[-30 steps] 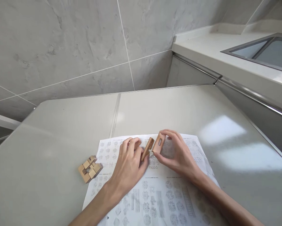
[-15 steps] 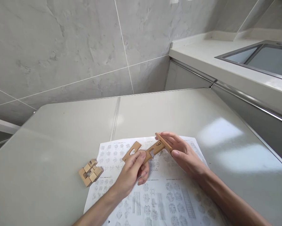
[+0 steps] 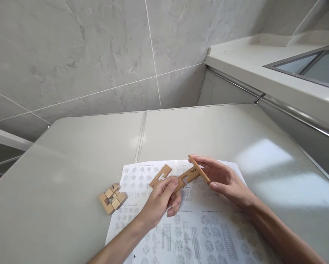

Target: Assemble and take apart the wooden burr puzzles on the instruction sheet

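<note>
My left hand point(image 3: 161, 200) pinches a flat notched wooden puzzle piece point(image 3: 164, 175) between thumb and fingers, holding it just above the printed instruction sheet point(image 3: 181, 227). Its right end, marked with a handwritten sign, passes into a second flat wooden piece point(image 3: 199, 169) that my right hand point(image 3: 225, 181) grips edge-on between thumb and fingers. The two pieces meet between my hands. A partly built wooden cube puzzle point(image 3: 113, 198), also marked on top, lies on the table to the left of the sheet, apart from both hands.
The grey table point(image 3: 70, 154) has a seam down its middle and stands against a tiled wall point(image 3: 98, 55). At the right a higher white counter point(image 3: 263, 73) holds a steel sink point(image 3: 313, 64).
My left hand turned over and lifted the long notched piece off the paper. The right hand's piece turned from face-on to edge-on and now sits across the long piece's end. The camera shifted slightly.
</note>
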`<state>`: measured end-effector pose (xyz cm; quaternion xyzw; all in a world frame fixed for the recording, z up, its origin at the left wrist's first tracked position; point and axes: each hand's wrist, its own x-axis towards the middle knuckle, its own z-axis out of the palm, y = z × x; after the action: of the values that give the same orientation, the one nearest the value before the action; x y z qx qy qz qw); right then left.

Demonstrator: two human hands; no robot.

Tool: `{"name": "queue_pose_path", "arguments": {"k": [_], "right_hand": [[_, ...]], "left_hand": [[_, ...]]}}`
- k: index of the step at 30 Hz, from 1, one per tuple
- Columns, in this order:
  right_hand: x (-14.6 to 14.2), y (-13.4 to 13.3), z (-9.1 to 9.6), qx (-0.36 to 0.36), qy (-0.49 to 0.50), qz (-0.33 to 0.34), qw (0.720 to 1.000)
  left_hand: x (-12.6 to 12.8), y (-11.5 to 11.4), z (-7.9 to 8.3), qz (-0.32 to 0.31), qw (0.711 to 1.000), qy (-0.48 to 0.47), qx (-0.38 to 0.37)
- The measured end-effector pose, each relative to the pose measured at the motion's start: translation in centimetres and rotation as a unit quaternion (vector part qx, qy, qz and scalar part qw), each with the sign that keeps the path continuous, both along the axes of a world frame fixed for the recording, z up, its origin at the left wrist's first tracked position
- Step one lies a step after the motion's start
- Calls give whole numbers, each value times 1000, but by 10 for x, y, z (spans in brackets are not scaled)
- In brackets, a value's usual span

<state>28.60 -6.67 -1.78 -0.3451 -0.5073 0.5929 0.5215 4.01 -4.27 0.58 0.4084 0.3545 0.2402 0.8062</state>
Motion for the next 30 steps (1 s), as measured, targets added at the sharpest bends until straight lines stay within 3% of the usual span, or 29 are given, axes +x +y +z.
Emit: {"name": "queue_pose_path", "arguments": {"k": [5, 14, 19, 30], "right_hand": [[0, -3, 1, 26, -86, 23, 996], [2, -2, 1, 24, -75, 13, 997], [1, -3, 2, 10, -62, 41, 997], [-14, -11, 9, -7, -140, 55, 989]], "left_hand": [[-1, 0, -2, -9, 1000, 3, 19], [-5, 2, 0, -41, 999, 3, 21], [-6, 3, 2, -66, 997, -9, 23], [-1, -2, 6, -85, 996, 13, 34]]}}
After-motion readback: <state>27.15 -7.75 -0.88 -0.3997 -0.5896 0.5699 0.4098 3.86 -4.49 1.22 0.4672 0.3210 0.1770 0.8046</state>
